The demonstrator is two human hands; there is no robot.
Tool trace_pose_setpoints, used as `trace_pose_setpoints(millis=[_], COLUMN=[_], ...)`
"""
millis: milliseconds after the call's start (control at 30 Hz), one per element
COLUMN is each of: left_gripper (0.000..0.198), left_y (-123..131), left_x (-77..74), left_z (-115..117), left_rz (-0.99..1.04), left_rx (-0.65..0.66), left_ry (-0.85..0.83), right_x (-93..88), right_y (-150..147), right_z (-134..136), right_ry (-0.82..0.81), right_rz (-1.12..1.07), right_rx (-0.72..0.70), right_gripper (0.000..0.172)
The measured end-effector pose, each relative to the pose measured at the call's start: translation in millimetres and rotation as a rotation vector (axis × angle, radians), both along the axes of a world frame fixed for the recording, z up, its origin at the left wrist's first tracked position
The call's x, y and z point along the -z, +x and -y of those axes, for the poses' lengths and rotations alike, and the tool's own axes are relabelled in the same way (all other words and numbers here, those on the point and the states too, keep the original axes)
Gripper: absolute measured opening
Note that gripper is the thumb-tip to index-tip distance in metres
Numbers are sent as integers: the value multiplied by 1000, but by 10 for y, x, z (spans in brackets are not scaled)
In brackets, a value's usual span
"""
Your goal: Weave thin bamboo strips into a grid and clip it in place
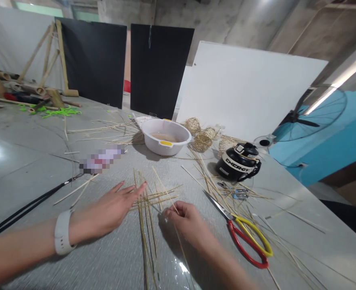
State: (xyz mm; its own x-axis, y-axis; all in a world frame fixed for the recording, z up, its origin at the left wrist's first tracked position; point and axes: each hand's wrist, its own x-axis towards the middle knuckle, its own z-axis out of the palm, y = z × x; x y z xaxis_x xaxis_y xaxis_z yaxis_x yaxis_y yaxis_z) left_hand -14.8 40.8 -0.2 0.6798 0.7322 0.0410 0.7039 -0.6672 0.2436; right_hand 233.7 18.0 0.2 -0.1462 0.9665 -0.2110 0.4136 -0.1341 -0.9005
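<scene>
Lattice (145, 198): thin crossed strips flat on the grey table (105, 262), on the near side of the white basin (152, 143), between the person's two hands; its lengthwise strips run on toward the person.
Left hand (114, 205): palm down, nearer than the basin and to its left; fingers spread and unclenched, the index finger lying over the lengthwise strips; a pale wristband (63, 233) circles the wrist.
Right hand (185, 219): nearer than the basin and slightly to its right, just beside the lattice's crosswise ends; thumb and fingers pinch a single strip (162, 186), which slants over the lattice toward the basin and trails back past the wrist.
Scissors (230, 215): nearer than the basin and to its right, beyond the right hand; blades point toward the basin.
Bottle (238, 163): black, right of the basin.
Woven balls (202, 141): just beside the basin's right wall.
Blurred item (102, 160): left of the basin and a little nearer, its dark strap (33, 205) running off leftward.
Room: bare tabletop shows between basin and lattice, and at the near left below the left forearm.
Edge: the table's right side slants well right of the basin, past the bottle; behind the basin stand black boards (160, 68) and a white board (244, 88).
</scene>
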Motion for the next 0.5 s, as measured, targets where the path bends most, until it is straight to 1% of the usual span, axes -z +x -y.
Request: trace_pose_setpoints(millis=[67,233,300,400,500], left_gripper=[69,74,73,68,67], left_y=[-4,47,72,96,110], left_x=[12,-14,-20,-14,4], left_z=[32,71,81,88,89], left_rz=[-15,-40,-52,-12,25], left_rx=[0,-12,-26,-39,-23], left_ry=[-3,-5,-21,-23,-25], right_x=[-5,-6,-3,3,6], right_y=[5,15,18,22,23], right_z=[6,8,3,-4,-6], right_ry=[-6,-4,3,5,-2], right_rz=[0,-18,-29,-53,-54], right_rx=[3,7,11,10,11], right_gripper=[23,24,24,22,22])
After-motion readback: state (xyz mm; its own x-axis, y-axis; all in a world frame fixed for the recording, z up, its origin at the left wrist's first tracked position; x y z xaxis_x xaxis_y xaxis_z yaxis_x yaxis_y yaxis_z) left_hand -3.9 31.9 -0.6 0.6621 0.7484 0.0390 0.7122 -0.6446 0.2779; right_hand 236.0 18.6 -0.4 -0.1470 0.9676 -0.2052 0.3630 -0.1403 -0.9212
